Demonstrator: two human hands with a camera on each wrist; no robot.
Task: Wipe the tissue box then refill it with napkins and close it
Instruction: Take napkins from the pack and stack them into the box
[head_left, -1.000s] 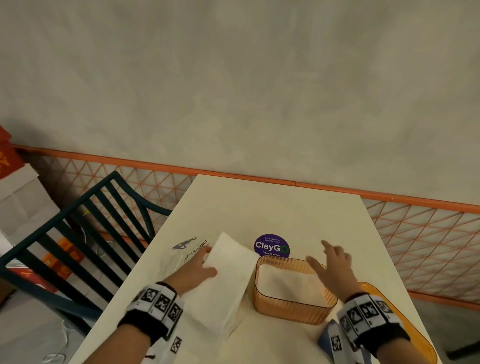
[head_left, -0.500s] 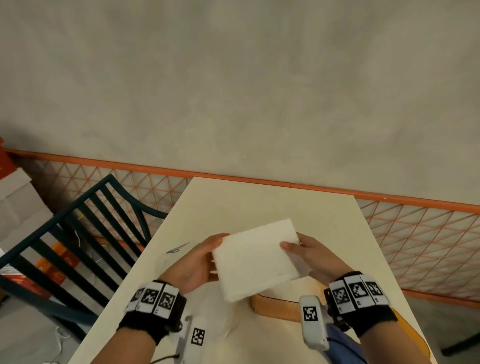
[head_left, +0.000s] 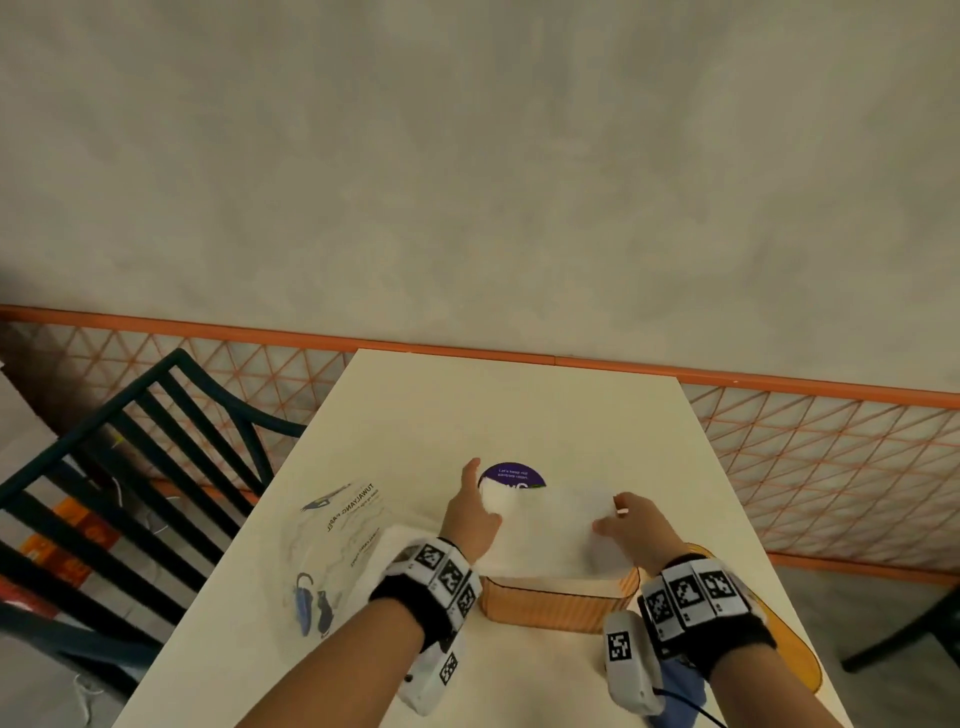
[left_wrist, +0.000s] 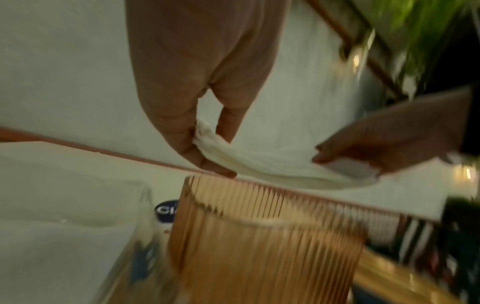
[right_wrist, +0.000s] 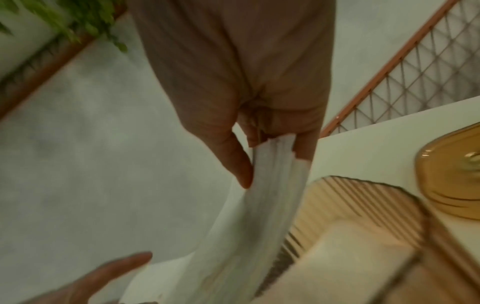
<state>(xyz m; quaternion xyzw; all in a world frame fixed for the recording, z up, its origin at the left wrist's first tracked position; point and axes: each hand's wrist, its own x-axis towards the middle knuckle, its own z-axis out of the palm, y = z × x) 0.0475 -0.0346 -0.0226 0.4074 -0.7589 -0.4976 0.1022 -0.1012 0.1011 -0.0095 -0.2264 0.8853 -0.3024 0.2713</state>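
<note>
While it carries everything else, the pale desk (head_left: 519, 410) runs up to a grey wall, with a dark slatted chair (head_left: 130, 467) at its left edge. On it stands the ribbed orange tissue box (head_left: 556, 603), lidless, white napkins already inside. Its amber lid (right_wrist: 451, 176) lies just beside it on the right. Above the box, a stack of napkins (head_left: 545, 530) is pinched at either end by the left hand (head_left: 470, 519) and the right hand (head_left: 636, 530).
</note>
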